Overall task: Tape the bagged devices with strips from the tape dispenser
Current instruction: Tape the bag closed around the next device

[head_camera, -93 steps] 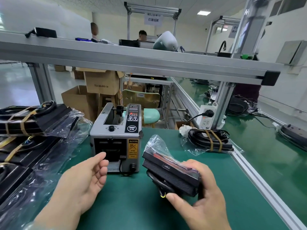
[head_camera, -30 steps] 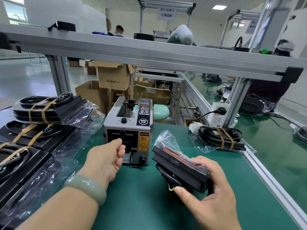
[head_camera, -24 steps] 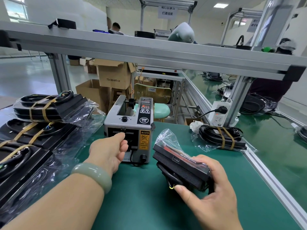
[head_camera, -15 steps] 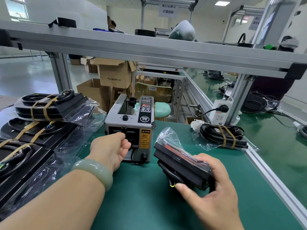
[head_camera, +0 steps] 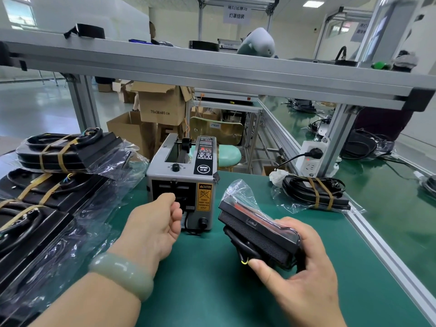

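**Left hand (head_camera: pixel 155 223) brought up to the tape dispenser (head_camera: pixel 184 180) outlet**

Compared with three seconds ago, the left hand is moved forward from open air and is now curled at the dispenser's front slot. No strip can be seen, so whether one is pinched cannot be told. The bagged device (head_camera: pixel 257 234) is clasped in the right hand (head_camera: pixel 304 279), above the green table (head_camera: pixel 200 291) and just beside the dispenser. It is tilted on edge, its long axis running from the dispenser down towards the palm, with the loose bag end pointed up and away. A strip pulled askew could be folded onto itself or stuck to the fingers. The device could also slip in the slick bag, since it is held one-handed.
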Action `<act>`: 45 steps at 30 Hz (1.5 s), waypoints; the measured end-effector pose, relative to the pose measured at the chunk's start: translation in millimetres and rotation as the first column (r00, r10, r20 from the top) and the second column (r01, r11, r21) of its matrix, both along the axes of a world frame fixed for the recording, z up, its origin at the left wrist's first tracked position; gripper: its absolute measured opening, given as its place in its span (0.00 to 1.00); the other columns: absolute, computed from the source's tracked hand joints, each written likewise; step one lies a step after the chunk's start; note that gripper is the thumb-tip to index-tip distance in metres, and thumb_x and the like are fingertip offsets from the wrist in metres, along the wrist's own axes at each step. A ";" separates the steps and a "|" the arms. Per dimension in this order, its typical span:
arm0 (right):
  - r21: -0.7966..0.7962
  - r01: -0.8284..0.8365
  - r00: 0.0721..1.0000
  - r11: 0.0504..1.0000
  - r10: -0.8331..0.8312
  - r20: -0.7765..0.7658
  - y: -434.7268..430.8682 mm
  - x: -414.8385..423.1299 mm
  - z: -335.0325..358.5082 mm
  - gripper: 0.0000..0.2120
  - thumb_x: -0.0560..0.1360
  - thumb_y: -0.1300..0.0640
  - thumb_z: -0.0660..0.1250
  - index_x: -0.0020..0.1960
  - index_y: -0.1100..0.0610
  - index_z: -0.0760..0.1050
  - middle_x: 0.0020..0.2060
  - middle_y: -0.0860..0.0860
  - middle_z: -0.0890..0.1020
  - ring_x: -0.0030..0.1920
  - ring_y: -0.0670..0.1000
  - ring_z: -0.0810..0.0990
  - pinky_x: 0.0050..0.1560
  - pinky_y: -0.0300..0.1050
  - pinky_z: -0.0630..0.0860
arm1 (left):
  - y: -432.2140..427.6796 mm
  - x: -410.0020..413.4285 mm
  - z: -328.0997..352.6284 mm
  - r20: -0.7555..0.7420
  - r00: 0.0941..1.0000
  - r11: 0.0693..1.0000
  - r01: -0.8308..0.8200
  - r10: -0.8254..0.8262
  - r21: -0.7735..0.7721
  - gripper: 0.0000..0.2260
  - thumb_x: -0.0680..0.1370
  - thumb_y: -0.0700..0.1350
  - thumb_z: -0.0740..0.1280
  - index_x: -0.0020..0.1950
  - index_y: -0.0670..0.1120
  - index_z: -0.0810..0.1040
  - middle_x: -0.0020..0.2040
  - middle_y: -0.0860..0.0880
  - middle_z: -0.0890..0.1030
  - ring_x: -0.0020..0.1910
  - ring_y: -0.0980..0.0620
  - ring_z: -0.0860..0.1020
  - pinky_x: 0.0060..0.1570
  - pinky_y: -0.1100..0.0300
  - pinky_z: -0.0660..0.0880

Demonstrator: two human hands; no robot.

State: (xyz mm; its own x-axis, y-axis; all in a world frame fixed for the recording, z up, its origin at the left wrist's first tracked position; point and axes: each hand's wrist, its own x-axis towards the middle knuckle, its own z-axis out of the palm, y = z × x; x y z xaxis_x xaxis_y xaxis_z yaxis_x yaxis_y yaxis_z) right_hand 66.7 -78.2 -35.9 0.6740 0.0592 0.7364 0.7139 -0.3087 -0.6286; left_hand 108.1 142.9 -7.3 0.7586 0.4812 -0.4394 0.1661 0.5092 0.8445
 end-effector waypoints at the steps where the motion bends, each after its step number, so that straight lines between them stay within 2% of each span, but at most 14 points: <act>1: 0.001 0.004 1.000 1.000 -0.004 -0.005 -0.2 0.2 0.1 0.33 0.54 0.59 0.77 0.53 0.37 0.71 0.51 0.37 0.78 0.49 0.36 0.78 0.48 0.21 0.68 | 0.7 -4.1 -1.6 0.011 1.000 1.000 0.012 -0.012 -0.003 0.11 0.79 0.44 0.66 0.37 0.45 0.73 0.20 0.54 0.74 0.17 0.61 0.71 0.18 0.71 0.66; 5: -0.006 0.017 1.000 1.000 -0.017 -0.003 0.4 -0.5 -0.3 0.35 0.54 0.59 0.77 0.54 0.33 0.71 0.51 0.35 0.77 0.49 0.35 0.77 0.48 0.20 0.67 | 7.4 -4.1 -3.6 -0.018 1.000 0.999 -0.004 0.005 0.050 0.10 0.78 0.46 0.68 0.38 0.44 0.76 0.21 0.54 0.75 0.17 0.62 0.71 0.18 0.71 0.66; 10: -0.025 0.005 1.000 1.000 -0.005 -0.003 0.9 -1.3 -1.1 0.36 0.54 0.59 0.77 0.55 0.33 0.71 0.51 0.36 0.77 0.50 0.35 0.77 0.46 0.20 0.68 | 8.6 11.6 -0.3 -0.044 0.999 0.999 -0.013 0.015 0.037 0.09 0.78 0.47 0.69 0.40 0.45 0.76 0.32 0.52 0.77 0.17 0.62 0.72 0.18 0.72 0.66; 15: -0.021 -0.004 1.000 1.000 0.004 -0.003 0.8 -0.9 -1.4 0.35 0.55 0.59 0.78 0.55 0.33 0.71 0.51 0.36 0.78 0.49 0.35 0.77 0.45 0.20 0.68 | 7.4 22.6 0.4 -0.057 0.996 0.996 -0.061 0.065 0.071 0.07 0.78 0.44 0.68 0.41 0.45 0.75 0.34 0.49 0.79 0.26 0.59 0.75 0.20 0.69 0.68; 21: -0.043 0.012 1.000 0.999 -0.012 0.002 -0.8 -0.8 -2.2 0.35 0.55 0.58 0.78 0.56 0.34 0.70 0.52 0.35 0.77 0.50 0.35 0.77 0.48 0.20 0.67 | -1.2 26.4 -1.2 -0.073 0.984 0.974 -0.146 0.161 0.171 0.06 0.77 0.41 0.65 0.40 0.43 0.75 0.34 0.49 0.78 0.27 0.58 0.73 0.24 0.66 0.66; 24: -0.024 0.014 1.000 1.000 -0.014 0.001 -2.4 0.5 -2.5 0.35 0.55 0.58 0.78 0.56 0.34 0.71 0.51 0.36 0.78 0.49 0.35 0.77 0.48 0.20 0.67 | -7.4 9.6 4.3 -0.037 0.995 0.990 -0.088 0.093 0.110 0.08 0.77 0.42 0.66 0.39 0.44 0.75 0.31 0.51 0.78 0.26 0.59 0.73 0.23 0.67 0.67; 28: -0.006 0.021 1.000 1.000 -0.021 -0.004 -3.4 1.4 -3.4 0.35 0.55 0.58 0.78 0.56 0.34 0.71 0.51 0.37 0.78 0.49 0.35 0.77 0.48 0.20 0.67 | -20.6 -34.7 15.1 0.138 0.977 0.986 0.156 -0.162 0.052 0.08 0.78 0.43 0.67 0.38 0.46 0.76 0.25 0.52 0.77 0.22 0.60 0.73 0.20 0.68 0.69; 30: -0.016 0.034 0.999 0.999 -0.034 -0.003 -3.6 1.3 -3.3 0.35 0.56 0.57 0.78 0.56 0.34 0.70 0.51 0.36 0.77 0.49 0.35 0.77 0.48 0.20 0.67 | -28.2 -54.5 18.8 0.224 0.936 0.961 0.251 -0.271 0.115 0.06 0.75 0.44 0.68 0.38 0.47 0.78 0.29 0.51 0.80 0.25 0.58 0.75 0.26 0.65 0.72; 33: -0.006 0.028 0.999 1.000 -0.028 -0.018 -4.0 1.1 -3.3 0.35 0.56 0.56 0.78 0.56 0.33 0.70 0.51 0.37 0.77 0.49 0.36 0.78 0.49 0.22 0.68 | -38.6 -74.8 25.9 0.292 0.897 0.925 0.250 -0.333 0.286 0.04 0.64 0.50 0.77 0.34 0.52 0.84 0.36 0.51 0.83 0.34 0.57 0.78 0.38 0.61 0.73; 35: -0.008 0.023 1.000 1.000 -0.023 -0.016 -3.9 1.0 -2.8 0.34 0.56 0.56 0.78 0.56 0.33 0.70 0.51 0.38 0.78 0.50 0.38 0.78 0.50 0.23 0.68 | -45.2 -82.1 28.5 0.323 0.886 0.893 0.186 -0.333 0.410 0.10 0.58 0.54 0.80 0.36 0.55 0.84 0.36 0.55 0.83 0.36 0.60 0.77 0.40 0.68 0.74; 37: -0.015 0.015 1.000 1.000 -0.015 -0.011 -3.1 0.7 -2.3 0.34 0.57 0.57 0.78 0.56 0.35 0.70 0.51 0.39 0.78 0.50 0.39 0.78 0.50 0.24 0.69 | -52.4 -84.3 26.4 0.320 0.885 0.854 0.144 -0.337 0.500 0.08 0.61 0.53 0.79 0.37 0.54 0.85 0.44 0.60 0.84 0.45 0.66 0.78 0.49 0.69 0.72; 40: -0.027 -0.002 1.000 1.000 0.002 -0.005 -2.1 -0.1 -2.7 0.32 0.57 0.57 0.79 0.56 0.39 0.71 0.51 0.41 0.78 0.52 0.42 0.78 0.52 0.26 0.69 | -62.2 -82.5 18.5 0.322 0.872 0.842 0.167 -0.369 0.514 0.06 0.71 0.50 0.74 0.35 0.52 0.85 0.59 0.58 0.80 0.60 0.71 0.72 0.59 0.63 0.66; 43: -0.044 0.003 1.000 0.999 -0.003 -0.001 -1.1 -1.0 -3.5 0.31 0.58 0.56 0.79 0.57 0.42 0.70 0.52 0.43 0.78 0.53 0.44 0.78 0.54 0.28 0.69 | -69.8 -78.5 12.3 0.337 0.858 0.855 0.199 -0.388 0.478 0.08 0.75 0.46 0.71 0.36 0.48 0.85 0.61 0.54 0.80 0.67 0.67 0.68 0.70 0.57 0.62; 45: -0.044 0.004 1.000 0.999 -0.004 -0.002 -1.0 -1.3 -3.1 0.31 0.58 0.55 0.79 0.57 0.42 0.71 0.52 0.41 0.77 0.53 0.44 0.78 0.54 0.28 0.69 | -74.0 -77.5 12.2 0.352 0.852 0.871 0.213 -0.387 0.442 0.08 0.72 0.50 0.72 0.37 0.47 0.85 0.59 0.53 0.82 0.68 0.64 0.69 0.73 0.54 0.60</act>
State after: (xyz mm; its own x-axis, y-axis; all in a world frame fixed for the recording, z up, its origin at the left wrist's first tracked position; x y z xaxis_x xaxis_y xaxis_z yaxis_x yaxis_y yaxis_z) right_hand 65.4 -79.2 -39.0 0.6759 0.0889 0.7316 0.7113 -0.3388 -0.6159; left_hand 30.7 68.9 4.9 0.9590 0.2579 0.1178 -0.1539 0.1244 0.9802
